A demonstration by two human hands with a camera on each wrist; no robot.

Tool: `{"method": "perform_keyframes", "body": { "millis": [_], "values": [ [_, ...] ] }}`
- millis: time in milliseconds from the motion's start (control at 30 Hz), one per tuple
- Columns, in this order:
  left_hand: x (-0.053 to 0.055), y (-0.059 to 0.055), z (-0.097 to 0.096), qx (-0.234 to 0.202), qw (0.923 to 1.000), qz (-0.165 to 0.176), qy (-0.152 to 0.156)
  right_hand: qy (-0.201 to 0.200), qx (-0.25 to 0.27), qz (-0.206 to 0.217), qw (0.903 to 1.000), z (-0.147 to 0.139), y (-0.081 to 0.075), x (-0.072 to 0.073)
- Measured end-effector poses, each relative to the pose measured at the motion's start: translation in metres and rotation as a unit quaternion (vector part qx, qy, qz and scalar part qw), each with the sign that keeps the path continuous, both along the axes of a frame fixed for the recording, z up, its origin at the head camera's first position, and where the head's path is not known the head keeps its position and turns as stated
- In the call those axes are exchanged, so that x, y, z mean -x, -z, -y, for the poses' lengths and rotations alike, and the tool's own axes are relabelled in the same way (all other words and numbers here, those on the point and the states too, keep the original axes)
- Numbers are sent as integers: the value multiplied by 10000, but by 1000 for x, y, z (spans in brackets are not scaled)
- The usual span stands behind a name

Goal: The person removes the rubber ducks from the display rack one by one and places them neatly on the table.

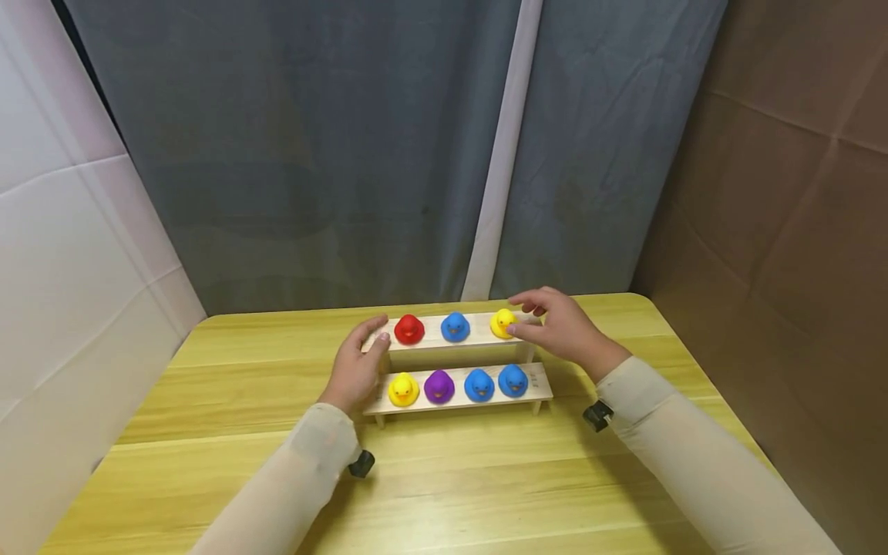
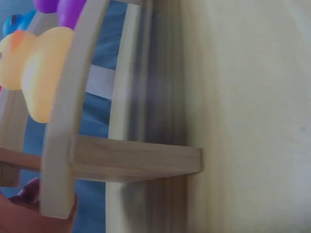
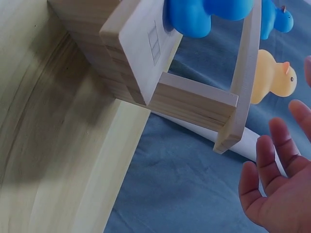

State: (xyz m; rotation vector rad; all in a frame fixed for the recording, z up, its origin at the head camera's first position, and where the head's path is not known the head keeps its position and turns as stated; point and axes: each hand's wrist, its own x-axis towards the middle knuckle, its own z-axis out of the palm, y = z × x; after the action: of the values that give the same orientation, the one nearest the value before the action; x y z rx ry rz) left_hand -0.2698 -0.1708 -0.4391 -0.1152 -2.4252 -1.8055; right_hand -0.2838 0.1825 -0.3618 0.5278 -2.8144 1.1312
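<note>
A two-tier wooden rack carries rubber ducks in two rows. On its upper board [image 1: 432, 338] sit a red duck [image 1: 409, 330], a blue duck [image 1: 455, 327] and a yellow duck [image 1: 502, 324]. The lower board [image 1: 458, 402] bears another yellow duck [image 1: 404, 390], a purple duck [image 1: 439, 387] and two blue ducks [image 1: 479, 385]. My left hand [image 1: 355, 368] is at the rack's left end, thumb and fingertips by the upper board's end. My right hand [image 1: 565, 327] is beside the upper yellow duck, thumb tip overlapping it in the head view; the right wrist view shows loosely spread fingers [image 3: 286, 148].
The rack stands on a yellow wood-grain table [image 1: 486, 486] on short legs [image 2: 138, 158]. A grey-blue curtain [image 1: 312, 154] with a pale strip [image 1: 502, 154] hangs behind. White cloth [image 1: 83, 254] borders the left, brown cloth [image 1: 784, 231] the right.
</note>
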Motion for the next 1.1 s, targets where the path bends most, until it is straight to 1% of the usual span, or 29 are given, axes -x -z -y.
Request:
{"method": "perform_keyframes", "body": {
  "millis": [100,233,300,500,567,733,867,1100],
  "values": [
    [0,3,-1,-5,10000,4,4,-42,-85,24,10000,2,0,2],
    [1,4,-4,-38,9999,-123,5,-18,-231,101,9997,2,1,6],
    [1,5,-5,-122,9998,-159,-20,5,-310,137,9994,3,1,8],
    [3,7,-9,-340,9992,-26,-186,-17,-417,205,9989,4,1,11],
    [5,8,-10,-361,9992,-31,-186,-15,-431,241,9988,4,0,11],
    [7,11,-10,-326,9994,-97,-49,27,-476,358,9982,4,-1,10],
    [6,12,-10,-372,9992,-70,-104,16,-454,402,9982,5,0,11],
    [4,16,-14,-501,9985,-167,-160,39,-489,451,9978,4,2,10]
  ]
}}
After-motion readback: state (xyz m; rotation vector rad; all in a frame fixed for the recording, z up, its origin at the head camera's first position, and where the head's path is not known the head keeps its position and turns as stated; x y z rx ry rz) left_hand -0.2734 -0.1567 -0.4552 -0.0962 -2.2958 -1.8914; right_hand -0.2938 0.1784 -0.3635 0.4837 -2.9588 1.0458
